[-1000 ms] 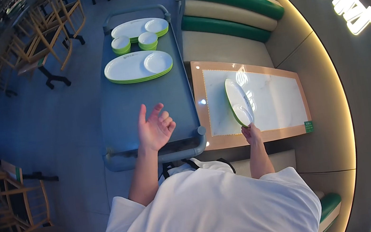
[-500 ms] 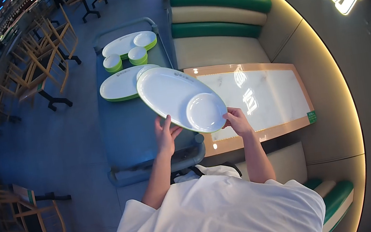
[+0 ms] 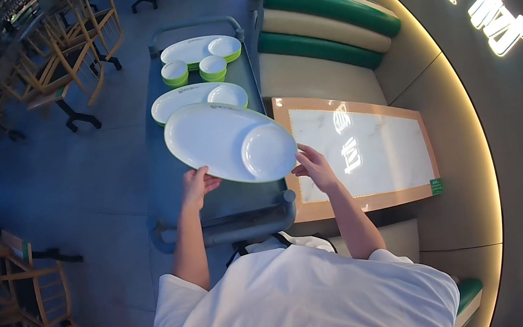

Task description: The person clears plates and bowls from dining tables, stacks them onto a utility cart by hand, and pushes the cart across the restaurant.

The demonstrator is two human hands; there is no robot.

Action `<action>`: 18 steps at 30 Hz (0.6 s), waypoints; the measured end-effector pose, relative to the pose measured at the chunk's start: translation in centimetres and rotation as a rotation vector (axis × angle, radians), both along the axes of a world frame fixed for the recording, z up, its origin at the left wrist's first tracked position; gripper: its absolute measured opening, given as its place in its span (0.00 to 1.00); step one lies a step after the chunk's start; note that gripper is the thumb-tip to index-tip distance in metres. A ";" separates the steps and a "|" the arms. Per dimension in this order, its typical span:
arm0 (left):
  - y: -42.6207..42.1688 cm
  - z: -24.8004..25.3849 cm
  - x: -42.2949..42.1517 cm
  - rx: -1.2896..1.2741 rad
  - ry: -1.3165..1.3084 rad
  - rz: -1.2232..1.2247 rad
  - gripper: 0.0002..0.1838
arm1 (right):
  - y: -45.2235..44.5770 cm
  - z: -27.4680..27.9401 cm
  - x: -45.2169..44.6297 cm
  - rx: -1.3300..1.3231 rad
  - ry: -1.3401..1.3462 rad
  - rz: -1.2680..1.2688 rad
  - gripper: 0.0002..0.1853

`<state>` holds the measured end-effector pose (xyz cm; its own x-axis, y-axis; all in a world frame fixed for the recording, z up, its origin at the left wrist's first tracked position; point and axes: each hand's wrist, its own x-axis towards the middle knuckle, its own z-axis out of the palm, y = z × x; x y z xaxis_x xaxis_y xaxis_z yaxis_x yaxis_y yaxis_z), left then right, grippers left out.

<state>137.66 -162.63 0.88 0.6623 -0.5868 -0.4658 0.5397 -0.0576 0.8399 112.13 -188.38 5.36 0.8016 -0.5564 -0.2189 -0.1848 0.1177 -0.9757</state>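
Note:
Both my hands grip a large white oval plate (image 3: 207, 141) with a green edge and a round section at its right end. My left hand (image 3: 197, 185) pinches its near left rim, thumb on top. At the right end, my right hand (image 3: 313, 166) is closed on the rim. The plate is held over a grey-blue cart (image 3: 164, 171). Just beyond it on the cart lies a stack of similar oval plates (image 3: 181, 98), partly hidden by the held plate. Behind that stand two stacks of small bowls (image 3: 174, 73) and another stack of oval plates (image 3: 180, 52).
Right of the cart is a table (image 3: 400, 143) with a marble-look top and wooden border. Green and beige bench seats (image 3: 320, 16) run beyond it, along a wall with a light strip. Wooden chairs (image 3: 67, 64) and tables stand to the left.
The plate and both my hands have moved left, away from the table and over the cart. The plate looks more level. My view has shifted a little.

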 end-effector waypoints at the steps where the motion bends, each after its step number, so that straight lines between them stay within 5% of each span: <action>1: -0.7 -0.5 1.4 -0.012 -0.016 0.043 0.17 | 1.3 0.1 0.1 0.002 0.015 -0.121 0.31; 4: -3.6 -1.6 6.9 -0.020 -0.046 0.080 0.17 | 4.8 -3.5 -0.7 -0.267 0.235 0.099 0.35; 7: -6.6 -2.3 11.2 -0.024 -0.016 0.127 0.17 | 10.6 -2.5 -2.3 -0.787 0.342 0.482 0.28; 18: -12.0 -8.1 19.1 0.024 0.164 0.194 0.18 | 12.4 -4.4 -2.6 -0.833 0.352 0.380 0.22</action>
<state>156.76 -174.61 -7.19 0.6760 -0.4434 -0.5885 0.6712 0.0411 0.7401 109.54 -175.94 0.93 0.9236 -0.3591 -0.1342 -0.3639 -0.7108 -0.6020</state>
